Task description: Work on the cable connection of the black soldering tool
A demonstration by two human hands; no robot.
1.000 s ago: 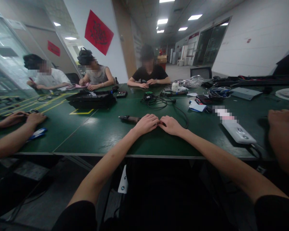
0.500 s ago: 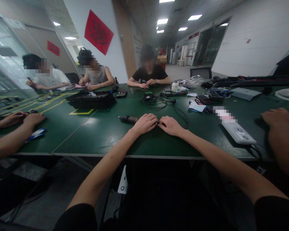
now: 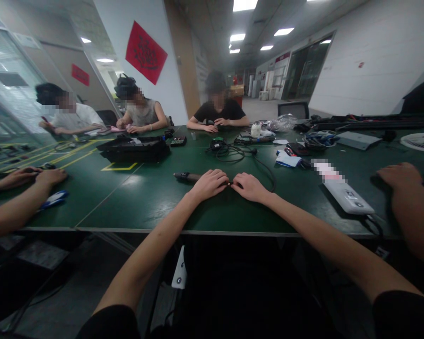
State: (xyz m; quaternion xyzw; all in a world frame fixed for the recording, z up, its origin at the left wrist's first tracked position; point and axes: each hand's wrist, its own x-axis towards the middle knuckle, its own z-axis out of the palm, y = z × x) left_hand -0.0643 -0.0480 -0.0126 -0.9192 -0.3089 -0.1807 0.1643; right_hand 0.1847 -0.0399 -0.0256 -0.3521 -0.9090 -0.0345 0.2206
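Near the front edge of the green table (image 3: 144,207), my left hand (image 3: 211,184) and my right hand (image 3: 249,186) almost meet at the fingertips. Both have bent, closed fingers around a small dark piece (image 3: 229,184) with a tiny orange spot, too small to name. A dark, rod-shaped tool (image 3: 186,177) lies just left of my left hand, its right end hidden behind that hand. Behind my hands, a black cable (image 3: 266,167) curves down toward my right hand; its lower end is hard to make out.
A black tray (image 3: 134,149) stands at the back left. A white device (image 3: 349,197) lies to the right, behind it a blue-and-white cloth (image 3: 288,158). Other people's arms rest at both sides (image 3: 12,205) (image 3: 406,193); three people sit across the table.
The view has tilted slightly. My hands stay together around the small dark piece, with little visible change in their pose.
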